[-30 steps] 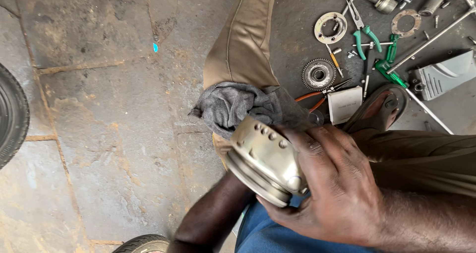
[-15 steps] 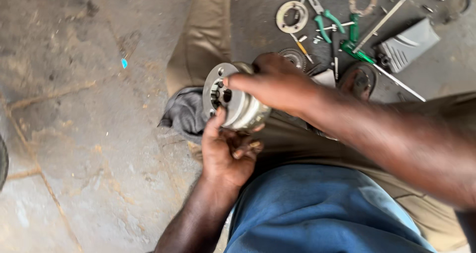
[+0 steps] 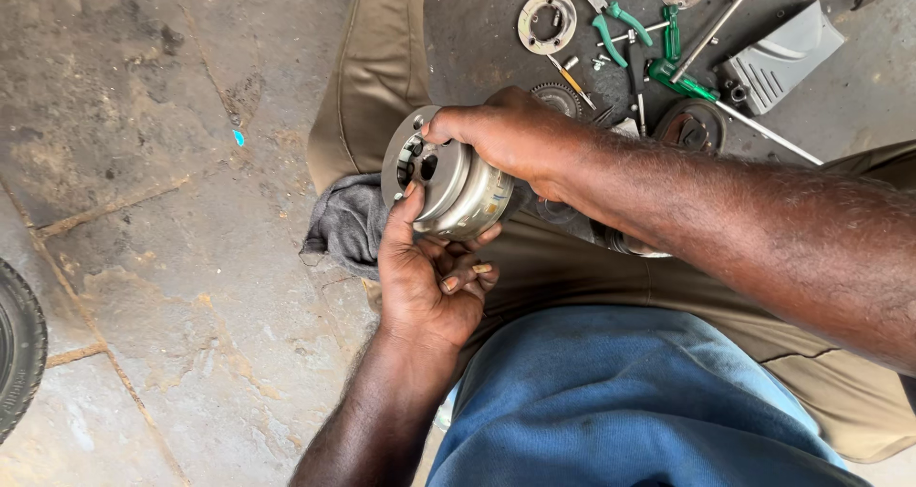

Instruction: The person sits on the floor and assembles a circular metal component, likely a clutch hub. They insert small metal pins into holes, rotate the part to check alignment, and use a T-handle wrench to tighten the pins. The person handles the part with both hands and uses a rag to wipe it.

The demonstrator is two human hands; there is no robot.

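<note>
A round grey metal drum-shaped part (image 3: 448,184) with holes in its face is held above my lap. My left hand (image 3: 429,277) cups it from below, thumb on its face. From above, my right hand (image 3: 506,136) grips its rim and far side. A grey rag (image 3: 345,222) lies over my khaki-trousered leg just left of the part, partly under my left hand.
On the dark mat ahead lie green-handled pliers (image 3: 615,20), a metal ring plate (image 3: 547,20), a small gear (image 3: 556,96), a grey plastic cover (image 3: 778,58), a long rod (image 3: 716,24) and several bolts. A tyre edge (image 3: 17,353) shows at left on cracked concrete.
The part went from my right hand alone at my lap to both hands; my left hand now supports it from below, and its holed face is turned left.
</note>
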